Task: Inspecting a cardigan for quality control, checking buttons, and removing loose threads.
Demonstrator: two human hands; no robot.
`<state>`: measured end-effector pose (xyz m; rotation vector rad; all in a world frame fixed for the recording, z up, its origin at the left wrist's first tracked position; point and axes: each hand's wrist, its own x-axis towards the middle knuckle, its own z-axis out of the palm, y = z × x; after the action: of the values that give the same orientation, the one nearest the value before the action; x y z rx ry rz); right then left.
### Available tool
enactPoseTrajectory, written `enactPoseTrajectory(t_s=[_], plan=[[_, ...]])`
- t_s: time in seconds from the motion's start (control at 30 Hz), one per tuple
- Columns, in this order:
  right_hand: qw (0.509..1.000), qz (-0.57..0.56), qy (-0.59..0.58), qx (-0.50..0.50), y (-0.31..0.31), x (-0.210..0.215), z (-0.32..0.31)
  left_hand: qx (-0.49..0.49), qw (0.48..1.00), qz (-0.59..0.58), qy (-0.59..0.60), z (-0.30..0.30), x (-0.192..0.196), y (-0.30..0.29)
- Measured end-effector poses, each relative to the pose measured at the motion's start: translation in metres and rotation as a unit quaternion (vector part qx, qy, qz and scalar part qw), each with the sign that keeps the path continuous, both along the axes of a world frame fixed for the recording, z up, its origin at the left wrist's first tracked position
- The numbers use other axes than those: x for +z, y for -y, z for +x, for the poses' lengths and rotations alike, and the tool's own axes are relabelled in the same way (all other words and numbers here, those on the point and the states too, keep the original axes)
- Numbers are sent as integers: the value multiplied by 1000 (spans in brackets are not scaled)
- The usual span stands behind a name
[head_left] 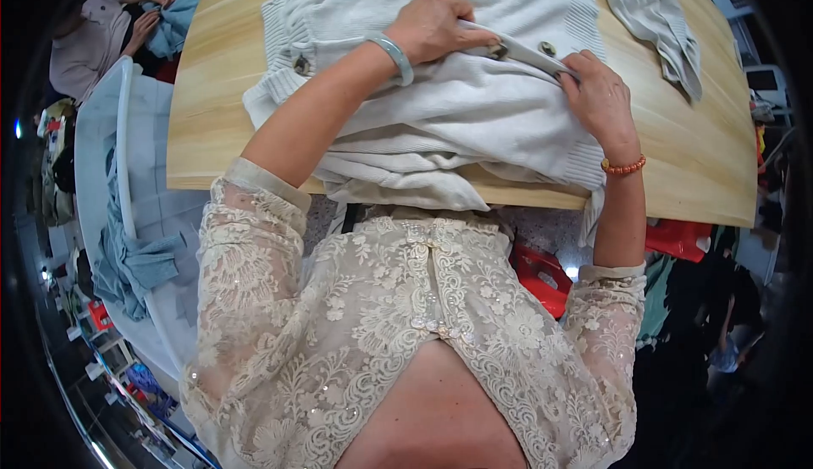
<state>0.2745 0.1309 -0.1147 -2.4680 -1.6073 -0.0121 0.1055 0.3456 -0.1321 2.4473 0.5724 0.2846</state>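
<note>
A light grey knitted cardigan (406, 122) with ribbed edges lies spread on the wooden table, part of it hanging over the near edge. My left hand (436, 29) is closed on the cardigan's button band, thumb and fingers pinching its edge beside a dark button (496, 50). Farther right along the same band, my right hand (600, 96) also pinches the edge. The band is raised in a fold between the two hands. Another dark button (547, 47) shows just beyond the fold, and one more button (301, 65) sits toward the left side.
A sleeve-like grey knit piece (656, 24) lies at the table's far right. Left of the wooden table (212, 122) stands a white tub (125, 143) with blue-grey cloth (131, 257) in it. A co-worker (93, 37) handles blue cloth at far left. Red plastic (682, 239) shows below the right edge.
</note>
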Motion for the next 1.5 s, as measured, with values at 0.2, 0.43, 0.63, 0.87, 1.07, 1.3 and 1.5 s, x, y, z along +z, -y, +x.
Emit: enactPoseTrajectory(t_s=[0.2, 0.43, 0.63, 0.87, 1.07, 1.3, 1.5], plan=[[994, 109, -34, -5, 13, -20, 3, -12, 991, 100, 89, 1, -3, 7], [980, 173, -100, -12, 23, -30, 6, -72, 988, -74, 111, 53, 5, 47], [966, 225, -126, 22, 27, -32, 6, -133, 990, -24, -46, 91, 7, 43], [961, 220, -165, 19, 20, -29, 10, -175, 975, -120, -69, 99, 18, 42], [950, 241, -195, 25, 16, -31, 9, -183, 970, -123, -99, 105, 15, 33], [937, 272, -214, 42, 13, -36, 7, -95, 950, -295, -35, 101, -10, 36], [938, 266, -221, 29, 5, -32, 3, -21, 904, -425, 34, 92, 2, 43]])
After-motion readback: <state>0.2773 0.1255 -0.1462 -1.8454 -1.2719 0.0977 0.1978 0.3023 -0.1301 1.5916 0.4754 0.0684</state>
